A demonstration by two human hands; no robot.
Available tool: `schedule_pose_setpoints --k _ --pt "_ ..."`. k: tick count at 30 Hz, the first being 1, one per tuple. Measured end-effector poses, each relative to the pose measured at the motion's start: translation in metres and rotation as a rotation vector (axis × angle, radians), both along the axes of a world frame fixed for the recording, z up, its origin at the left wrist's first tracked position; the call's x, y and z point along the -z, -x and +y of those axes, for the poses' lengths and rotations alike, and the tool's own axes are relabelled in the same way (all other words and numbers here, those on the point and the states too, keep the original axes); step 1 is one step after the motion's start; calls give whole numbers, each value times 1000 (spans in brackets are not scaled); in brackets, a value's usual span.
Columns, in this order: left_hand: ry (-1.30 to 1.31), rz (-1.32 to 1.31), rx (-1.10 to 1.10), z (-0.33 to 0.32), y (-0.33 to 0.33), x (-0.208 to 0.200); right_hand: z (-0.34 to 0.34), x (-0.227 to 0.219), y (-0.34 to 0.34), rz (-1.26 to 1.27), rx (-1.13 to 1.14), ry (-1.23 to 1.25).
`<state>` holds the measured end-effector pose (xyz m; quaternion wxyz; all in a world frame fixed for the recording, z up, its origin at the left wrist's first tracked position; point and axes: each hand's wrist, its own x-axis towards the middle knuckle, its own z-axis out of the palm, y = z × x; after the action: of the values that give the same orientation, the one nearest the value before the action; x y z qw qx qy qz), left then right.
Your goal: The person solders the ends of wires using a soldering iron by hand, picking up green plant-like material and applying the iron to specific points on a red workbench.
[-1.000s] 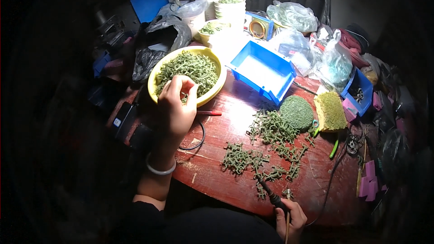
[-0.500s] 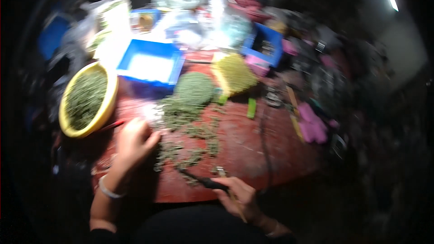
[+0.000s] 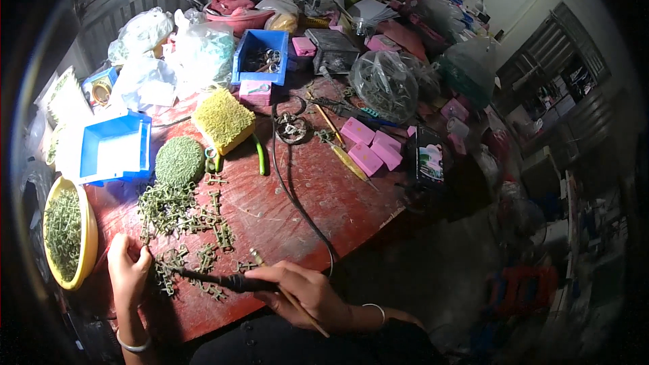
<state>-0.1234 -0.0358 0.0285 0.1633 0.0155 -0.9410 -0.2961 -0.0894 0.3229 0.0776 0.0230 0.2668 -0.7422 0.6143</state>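
Observation:
My right hand (image 3: 307, 290), at the table's front edge, grips a black-handled pen-like tool (image 3: 236, 282). A thin wooden-handled brush (image 3: 297, 307) crosses it in the same hand. The tool's dark tip lies over small green branched pieces (image 3: 206, 257) strewn on the red table. My left hand (image 3: 128, 267) is closed, thumb and fingers pinched at the left edge of these pieces; what it holds is too small to make out. Beyond it lies a denser green pile (image 3: 165, 209), touching a round green textured pad (image 3: 179, 161). A yellow bowl (image 3: 89, 247) of green pieces stands to its left.
Behind the pile are a blue tray (image 3: 115, 145) and a yellow spongy block (image 3: 225, 122). A black cord (image 3: 297, 196) crosses the red table (image 3: 250, 220). Pink blocks (image 3: 365, 159), a phone (image 3: 429, 157) and plastic bags (image 3: 385, 84) lie to the right.
The view has swung right and sharpened, so the table sits further left. The black tool's tip is nearer my left hand, among the loose pieces.

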Motion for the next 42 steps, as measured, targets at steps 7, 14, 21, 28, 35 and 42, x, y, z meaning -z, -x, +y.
schedule_pose_setpoints --k 7,14,21,28,35,42 --pt "-56 -70 -67 -18 -4 1 22 -27 25 278 348 -212" --pt "-150 -16 -105 5 -13 -13 66 -11 61 288 669 -525" --pt "-326 90 -183 19 -22 -20 107 6 125 -80 476 -293" --pt "-501 134 -160 -5 -30 5 88 53 162 225 404 -408" --pt "-766 14 -123 -13 -30 7 71 45 145 277 561 -753" --pt "-1139 -141 -194 -9 -36 -12 70 38 133 309 564 -798"
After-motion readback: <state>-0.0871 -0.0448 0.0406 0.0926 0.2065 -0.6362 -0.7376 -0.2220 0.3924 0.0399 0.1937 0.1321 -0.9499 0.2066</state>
